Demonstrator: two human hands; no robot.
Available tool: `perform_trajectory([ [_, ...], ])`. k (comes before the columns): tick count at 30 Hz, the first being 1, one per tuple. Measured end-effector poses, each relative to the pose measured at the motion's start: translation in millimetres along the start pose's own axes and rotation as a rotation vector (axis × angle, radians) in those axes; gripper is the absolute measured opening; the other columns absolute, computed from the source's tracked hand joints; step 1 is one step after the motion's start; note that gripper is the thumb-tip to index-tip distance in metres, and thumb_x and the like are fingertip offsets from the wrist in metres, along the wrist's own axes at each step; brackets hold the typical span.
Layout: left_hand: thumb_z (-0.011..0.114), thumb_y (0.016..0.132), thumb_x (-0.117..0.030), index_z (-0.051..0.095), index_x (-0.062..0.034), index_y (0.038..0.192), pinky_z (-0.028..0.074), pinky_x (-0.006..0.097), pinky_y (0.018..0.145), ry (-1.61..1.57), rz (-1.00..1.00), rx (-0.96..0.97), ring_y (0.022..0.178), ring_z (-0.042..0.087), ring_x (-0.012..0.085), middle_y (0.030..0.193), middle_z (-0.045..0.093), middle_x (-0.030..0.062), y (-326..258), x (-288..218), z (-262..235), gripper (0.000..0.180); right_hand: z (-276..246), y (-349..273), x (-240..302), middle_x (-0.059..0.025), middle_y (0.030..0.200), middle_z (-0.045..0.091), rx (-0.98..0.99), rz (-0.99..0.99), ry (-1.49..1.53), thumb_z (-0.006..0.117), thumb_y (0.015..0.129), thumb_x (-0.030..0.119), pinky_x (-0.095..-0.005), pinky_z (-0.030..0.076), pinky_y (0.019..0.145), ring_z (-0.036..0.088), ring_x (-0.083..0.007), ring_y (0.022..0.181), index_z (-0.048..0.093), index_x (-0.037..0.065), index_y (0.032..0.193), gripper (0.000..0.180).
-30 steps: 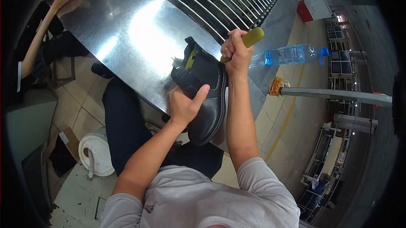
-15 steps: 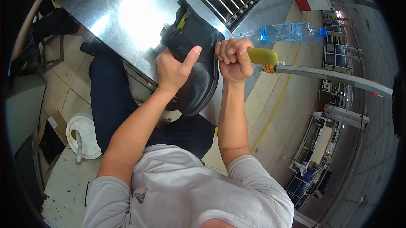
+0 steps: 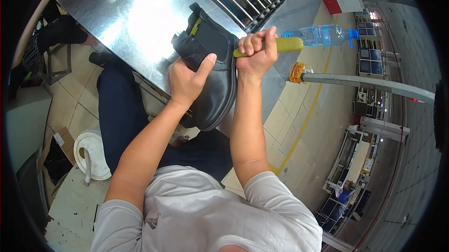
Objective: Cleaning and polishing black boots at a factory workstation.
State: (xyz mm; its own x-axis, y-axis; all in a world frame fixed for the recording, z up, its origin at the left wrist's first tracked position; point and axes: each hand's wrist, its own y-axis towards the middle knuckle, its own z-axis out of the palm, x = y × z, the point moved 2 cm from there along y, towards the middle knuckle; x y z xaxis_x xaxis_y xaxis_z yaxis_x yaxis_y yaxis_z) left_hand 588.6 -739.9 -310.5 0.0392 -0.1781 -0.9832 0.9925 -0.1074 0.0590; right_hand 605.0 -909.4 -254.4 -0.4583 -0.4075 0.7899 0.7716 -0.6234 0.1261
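At the near edge of the shiny sheet-metal surface [image 3: 140,23], a black leather ankle boot [image 3: 215,74] with a yellow pull tab is propped, toe hanging off the edge. The left hand [image 3: 187,81] grips its side, thumb raised. The right hand [image 3: 256,53] is fisted around a yellow-green tool handle [image 3: 286,44], touching the boot's upper. A clear plastic water bottle [image 3: 322,34] lies beyond.

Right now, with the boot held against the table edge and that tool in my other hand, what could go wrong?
The left hand grips the black boot right beside the right hand working the yellow-handled tool; a slip could bring the tool against the left thumb. The boot hangs partly over the metal table edge above the lap, so it might drop if the grip loosens. The water bottle lies near the elbow's swing and could get knocked off.
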Motion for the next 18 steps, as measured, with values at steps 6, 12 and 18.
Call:
perform_trajectory([
  [6,0.076,0.090,-0.034,0.073,0.0005,0.100,0.055,0.035,0.073,0.017,0.003,0.007,0.079,0.074,0.0248,0.088,0.077,0.0131,1.4,-0.3,1.4,0.036,7.8,9.0,-2.0,0.0025,0.052,0.033,-0.060,-0.085,-0.063,0.061,0.104,0.030,-0.0284,0.033,0.040,0.034,-0.0103,0.039,0.052,0.009,0.078,0.034],
  [12,0.077,0.089,-0.034,0.074,0.0004,0.099,0.055,0.036,0.072,0.013,-0.009,0.013,0.079,0.074,0.0253,0.087,0.077,0.0132,1.6,-0.9,1.1,0.036,-13.8,-7.6,5.4,0.0036,0.053,0.038,0.175,0.027,0.045,0.053,0.107,0.037,-0.0280,0.033,0.046,0.035,-0.0095,0.043,0.058,0.009,0.081,0.039],
  [18,0.077,0.089,-0.035,0.074,-0.0005,0.099,0.055,0.036,0.070,-0.003,-0.009,0.024,0.078,0.074,0.0252,0.086,0.077,0.0133,0.0,-0.3,-1.3,0.036,-16.5,-35.4,13.1,0.0027,0.056,0.040,0.296,0.050,0.087,0.050,0.108,0.035,-0.0296,0.032,0.045,0.034,-0.0100,0.044,0.060,0.008,0.083,0.038],
])
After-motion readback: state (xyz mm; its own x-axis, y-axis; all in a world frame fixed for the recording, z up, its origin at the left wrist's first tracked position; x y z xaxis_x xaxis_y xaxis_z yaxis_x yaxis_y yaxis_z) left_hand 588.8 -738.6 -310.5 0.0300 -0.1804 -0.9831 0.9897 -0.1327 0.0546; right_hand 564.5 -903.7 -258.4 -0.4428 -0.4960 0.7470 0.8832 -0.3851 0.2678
